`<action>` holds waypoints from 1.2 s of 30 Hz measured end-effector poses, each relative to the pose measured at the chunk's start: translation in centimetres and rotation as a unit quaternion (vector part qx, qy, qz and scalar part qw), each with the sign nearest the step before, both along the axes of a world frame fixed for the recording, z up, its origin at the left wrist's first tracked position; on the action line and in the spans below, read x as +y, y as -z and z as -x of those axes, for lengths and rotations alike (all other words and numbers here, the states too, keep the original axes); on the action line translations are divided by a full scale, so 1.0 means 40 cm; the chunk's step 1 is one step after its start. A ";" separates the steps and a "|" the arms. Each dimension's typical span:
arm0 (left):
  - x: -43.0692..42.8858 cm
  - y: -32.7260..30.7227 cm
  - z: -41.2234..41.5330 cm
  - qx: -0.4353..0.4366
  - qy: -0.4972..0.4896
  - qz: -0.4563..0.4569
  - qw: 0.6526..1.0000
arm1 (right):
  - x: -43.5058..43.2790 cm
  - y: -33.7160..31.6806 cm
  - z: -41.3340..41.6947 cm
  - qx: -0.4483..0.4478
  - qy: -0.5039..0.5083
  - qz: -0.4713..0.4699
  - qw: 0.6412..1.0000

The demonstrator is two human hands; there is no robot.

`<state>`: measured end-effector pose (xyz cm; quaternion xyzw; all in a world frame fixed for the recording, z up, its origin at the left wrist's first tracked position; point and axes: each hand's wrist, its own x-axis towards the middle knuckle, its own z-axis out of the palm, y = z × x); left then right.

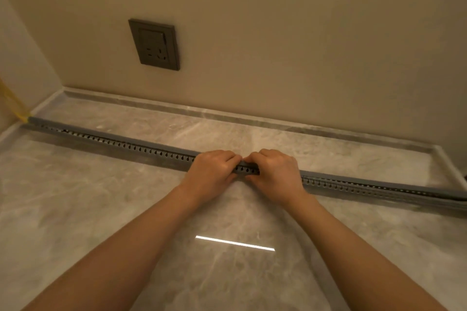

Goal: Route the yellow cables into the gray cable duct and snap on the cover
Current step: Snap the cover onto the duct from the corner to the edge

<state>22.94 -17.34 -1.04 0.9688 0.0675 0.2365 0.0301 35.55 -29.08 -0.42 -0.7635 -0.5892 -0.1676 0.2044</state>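
The long gray cable duct (126,145) lies flat on the shiny stone floor (126,197). It runs out far past both hands, one end to the left and one end to the right. A smooth cover (379,182) lies along its top, above a row of little holes. The left hand (212,168) and the right hand (274,171) are side by side at the middle of the duct, almost touching. Both have their fingers curled over the top and hold it tight. Well away to the left of the hands, yellow cables (15,106) come out of the duct's end. Past the hands, up on the wall (303,45), is a dark socket (154,44).
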 end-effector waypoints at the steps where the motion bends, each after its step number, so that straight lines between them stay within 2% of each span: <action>1: 0.004 0.000 0.000 -0.001 0.006 -0.005 1.000 | -0.002 0.001 0.004 0.002 0.008 0.000 1.000; 9: 0.029 -0.003 -0.014 0.003 0.024 -0.043 0.999 | -0.020 0.018 0.027 0.030 0.031 -0.014 0.999; 15: 0.032 -0.006 -0.022 0.018 0.008 -0.052 0.998 | -0.066 0.014 0.007 0.003 0.064 -0.002 0.998; 19: 0.035 -0.002 -0.031 0.016 0.004 -0.039 0.999 | -0.104 0.003 -0.029 -0.046 0.082 0.020 0.995; 27: 0.031 -0.003 -0.033 0.025 -0.010 -0.009 1.000 | -0.112 -0.005 -0.059 -0.068 0.048 0.039 0.996; 36: -0.001 -0.012 -0.015 0.032 -0.040 -0.008 0.999 | -0.118 0.010 -0.076 -0.087 -0.003 -0.003 0.996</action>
